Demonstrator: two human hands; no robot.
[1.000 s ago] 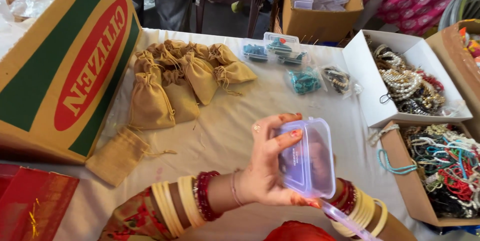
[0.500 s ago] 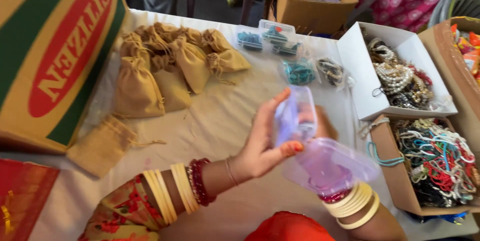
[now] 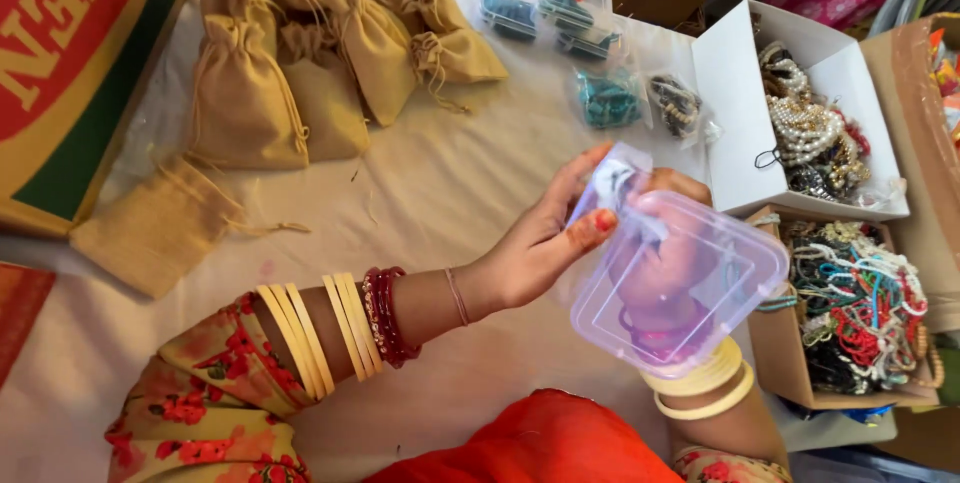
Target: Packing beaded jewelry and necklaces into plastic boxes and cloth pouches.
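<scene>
Leftmost, at 9 o'clock, a large cardboard carton with red and green print sits on the cloth-covered table. One flat burlap pouch lies just beside its near corner; a cluster of filled drawstring burlap pouches stands at 11 o'clock.

Centre frame: left hand, wrist stacked with yellow and red bangles, fingers closed around the edge of a small clear plastic box, thumb and fingertips pinching near its hinge. Box lid stands raised and tilted toward 12 o'clock. Box held above the table, at roughly 4 o'clock from frame centre.

Right hand sits behind and under the box, seen through the clear plastic, cream bangles on the wrist below. Fingers appear wrapped against the box base; exact finger spread cannot be told through the plastic.

At 12 to 1 o'clock: small clear boxes of teal beads, then two little plastic bags of beads.

Right side, 2 o'clock: open white box holding pearl and dark necklaces. At 4 o'clock, a brown cardboard tray filled with mixed coloured bead strings, just beside the held box.
</scene>
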